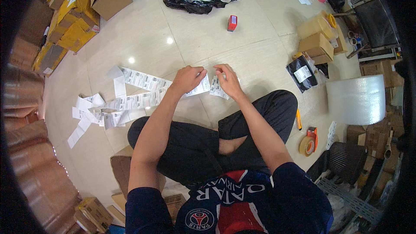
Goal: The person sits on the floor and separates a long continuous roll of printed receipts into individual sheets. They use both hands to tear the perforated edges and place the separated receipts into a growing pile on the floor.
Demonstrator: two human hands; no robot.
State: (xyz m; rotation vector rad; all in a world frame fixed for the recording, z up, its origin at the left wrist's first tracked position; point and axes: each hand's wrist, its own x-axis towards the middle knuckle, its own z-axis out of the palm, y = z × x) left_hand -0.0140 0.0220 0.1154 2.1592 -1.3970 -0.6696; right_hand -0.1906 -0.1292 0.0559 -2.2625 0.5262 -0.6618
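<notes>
Long strips of white printed paper labels [139,100] lie folded and crossed on the tiled floor to my left. My left hand [188,78] is curled over the right end of a strip, its fingers bent against the paper. A short separate piece of printed labels [217,87] lies just right of that end, a narrow gap between them. Above and beside this piece is my right hand [227,79], thumb and fingers apart; whether its lower side touches the paper is unclear. The undersides of both hands are hidden.
Ahead stand a small red box [232,23] and a black bag [201,6] of white rolls. Taped cartons [74,22] are stacked far left. On the right are a black parcel [302,74], a bubble-wrap roll [356,100], a yellow cutter [298,120] and a tape dispenser [308,143].
</notes>
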